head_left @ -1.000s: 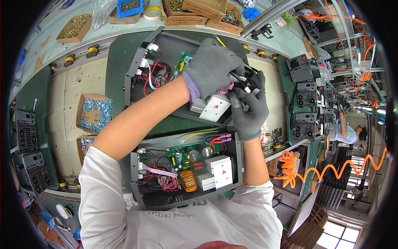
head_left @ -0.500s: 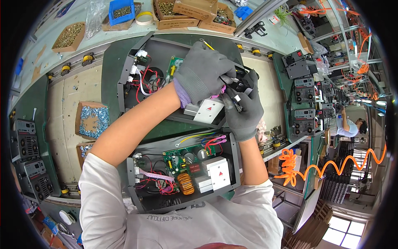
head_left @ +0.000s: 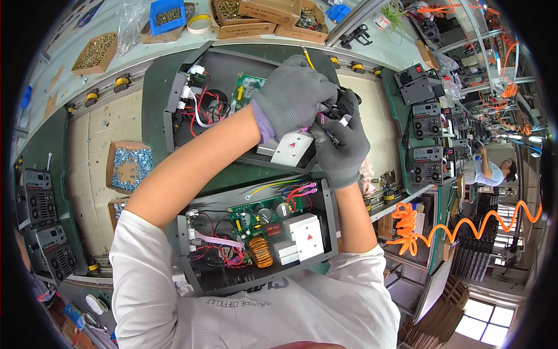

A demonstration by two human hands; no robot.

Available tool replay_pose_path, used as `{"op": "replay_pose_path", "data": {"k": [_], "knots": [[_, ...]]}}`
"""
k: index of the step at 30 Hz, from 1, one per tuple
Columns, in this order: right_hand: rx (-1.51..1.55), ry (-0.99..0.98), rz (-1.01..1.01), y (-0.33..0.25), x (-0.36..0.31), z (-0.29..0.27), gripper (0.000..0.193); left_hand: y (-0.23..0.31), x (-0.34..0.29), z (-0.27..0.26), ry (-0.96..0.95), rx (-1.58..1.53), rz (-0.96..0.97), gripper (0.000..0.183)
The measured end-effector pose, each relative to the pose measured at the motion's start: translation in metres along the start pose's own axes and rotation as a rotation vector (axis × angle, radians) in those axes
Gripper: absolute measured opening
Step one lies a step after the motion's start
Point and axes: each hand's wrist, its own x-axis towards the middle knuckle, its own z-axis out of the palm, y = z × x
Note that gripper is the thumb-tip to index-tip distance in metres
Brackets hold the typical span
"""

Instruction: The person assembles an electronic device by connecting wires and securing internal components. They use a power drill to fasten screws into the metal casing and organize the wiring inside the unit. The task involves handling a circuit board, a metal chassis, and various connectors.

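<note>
Both my hands wear grey gloves and meet at the right end of the far open metal case [head_left: 226, 65]. My left hand [head_left: 295, 96] reaches over the case's green circuit board [head_left: 247, 87], fingertips pinched on something too small to make out. Beside it, my right hand [head_left: 344, 148] is closed around a black plastic part [head_left: 349, 102] at the case's end panel. Purple-sleeved wire ends [head_left: 319, 118] show between the hands. A yellow wire [head_left: 308, 57] sticks up behind my left hand. Below my wrists lies a heat sink with a white plate [head_left: 292, 149].
Nearer me stands a second open case [head_left: 330, 210] with a copper coil [head_left: 261, 251] and wires. Left of it is a carton of blue screws [head_left: 132, 168]. Finished units [head_left: 427, 123] line the right; more units [head_left: 49, 247] stand left. An orange coiled hose [head_left: 406, 230] hangs at right.
Both hands have shifted slightly right, still together at the black part. My left hand has turned a little, and the yellow wire behind it has moved right.
</note>
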Motion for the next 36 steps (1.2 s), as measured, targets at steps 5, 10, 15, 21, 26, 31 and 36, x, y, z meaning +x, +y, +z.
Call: {"op": "replay_pose_path", "data": {"k": [5, 10, 15, 21, 26, 31, 36], "knots": [[-0.089, -0.047, -0.133, 0.013, 0.007, -0.005, 0.029, 0.008, -0.007, -0.019, 0.116, -0.107, 0.017, 0.012], [-0.125, -0.029, 0.028, 0.002, 0.012, 0.005, 0.036, -0.004, -0.013, -0.024, -0.04, -0.289, 0.012, 0.033], [-0.118, 0.019, -0.012, 0.002, 0.02, 0.008, 0.031, -0.009, -0.012, -0.007, -0.009, -0.255, -0.084, 0.03], [0.317, -0.016, 0.11, 0.011, 0.01, 0.01, 0.054, -0.015, -0.021, -0.005, 0.11, -0.119, -0.003, 0.016], [0.486, 0.011, 0.294, 0.011, 0.007, 0.012, 0.091, -0.014, -0.023, -0.007, 0.018, 0.072, -0.051, 0.013], [0.595, 0.038, 0.314, 0.012, 0.01, 0.017, 0.087, -0.011, -0.022, 0.003, 0.096, 0.086, -0.086, 0.014], [0.496, 0.023, 0.331, 0.008, 0.011, 0.015, 0.085, -0.008, -0.022, 0.008, 0.127, 0.084, -0.103, 0.012]]}}
